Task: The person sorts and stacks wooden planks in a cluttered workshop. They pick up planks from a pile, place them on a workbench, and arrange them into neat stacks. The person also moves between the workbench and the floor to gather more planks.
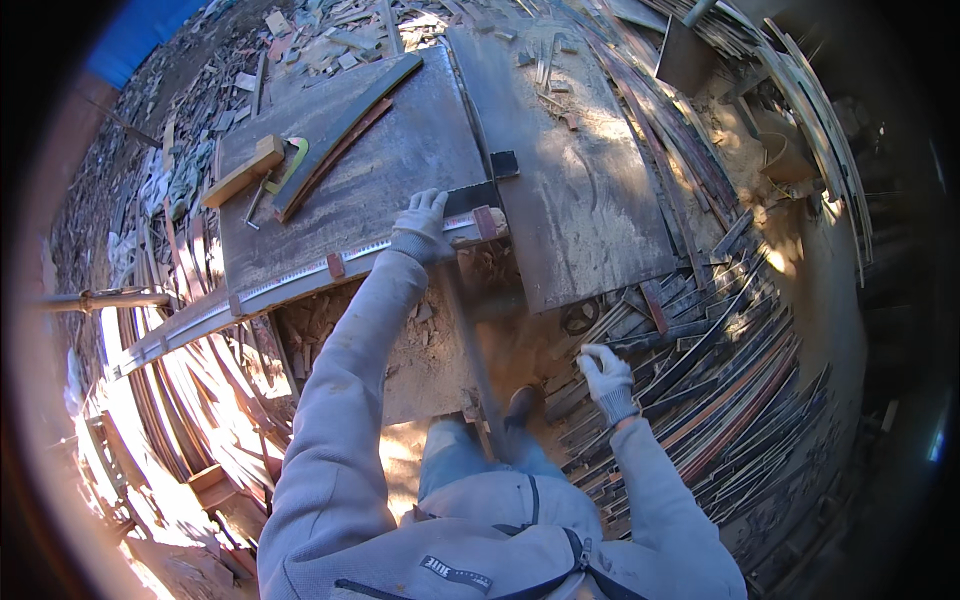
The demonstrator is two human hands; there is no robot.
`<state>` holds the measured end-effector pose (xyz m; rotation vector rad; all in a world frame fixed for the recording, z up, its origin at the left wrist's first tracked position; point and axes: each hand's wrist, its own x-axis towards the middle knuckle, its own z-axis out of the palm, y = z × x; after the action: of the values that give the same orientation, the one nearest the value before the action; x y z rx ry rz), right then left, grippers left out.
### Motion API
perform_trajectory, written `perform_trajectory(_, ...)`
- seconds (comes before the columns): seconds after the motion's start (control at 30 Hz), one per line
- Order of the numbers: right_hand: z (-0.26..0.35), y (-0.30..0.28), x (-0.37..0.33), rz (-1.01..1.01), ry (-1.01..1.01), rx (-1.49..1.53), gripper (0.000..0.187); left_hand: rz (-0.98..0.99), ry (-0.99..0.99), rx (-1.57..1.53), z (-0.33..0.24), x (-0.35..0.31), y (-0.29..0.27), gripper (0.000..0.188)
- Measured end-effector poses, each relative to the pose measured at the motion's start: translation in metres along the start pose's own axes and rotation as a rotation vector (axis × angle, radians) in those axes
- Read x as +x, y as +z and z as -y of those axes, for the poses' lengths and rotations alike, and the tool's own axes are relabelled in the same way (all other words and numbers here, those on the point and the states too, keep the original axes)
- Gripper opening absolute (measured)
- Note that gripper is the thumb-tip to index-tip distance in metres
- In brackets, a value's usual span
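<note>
My left hand (422, 225), in a pale knitted glove, lies over the near edge of the metal saw table (360, 165). Its fingers are closed over a short dark board (470, 200) beside a long rail (300, 280) marked with a measuring tape; the palm side is hidden. Reddish blocks (336, 265) are fixed along this rail. Lower right, my gloved right hand (607, 380) hangs over stacked wood strips (700, 400), its fingers loosely bent and apart, nothing visible in them.
On the table lie a wooden block (245, 172), a yellow-green clamp (290, 165) and a dark beam (350, 130). A second metal top (590, 200) with sawdust stands to the right, across a gap. Offcuts (340, 45) litter the ground behind; long strips (180, 400) lie at left.
</note>
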<state>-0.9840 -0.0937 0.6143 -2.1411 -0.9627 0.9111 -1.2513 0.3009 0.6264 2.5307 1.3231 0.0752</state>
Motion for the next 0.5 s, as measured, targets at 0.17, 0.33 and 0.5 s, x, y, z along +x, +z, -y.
perform_trajectory(0.17, 0.131, 0.027, 0.15, -0.045, -0.267, 0.041, 0.053, -0.209, 0.175, -0.106, -0.013, -0.032, 0.004, 0.102)
perform_trajectory(0.33, 0.195, 0.05, 0.227, 0.132, -0.403, -0.277, 0.051, -0.323, 0.298, -0.213, -0.044, -0.069, -0.009, 0.103)
perform_trajectory(0.5, 0.229, -0.033, 0.221, 0.27, -0.37, -0.195, 0.025, -0.308, 0.267, -0.207, -0.092, -0.13, -0.024, 0.107)
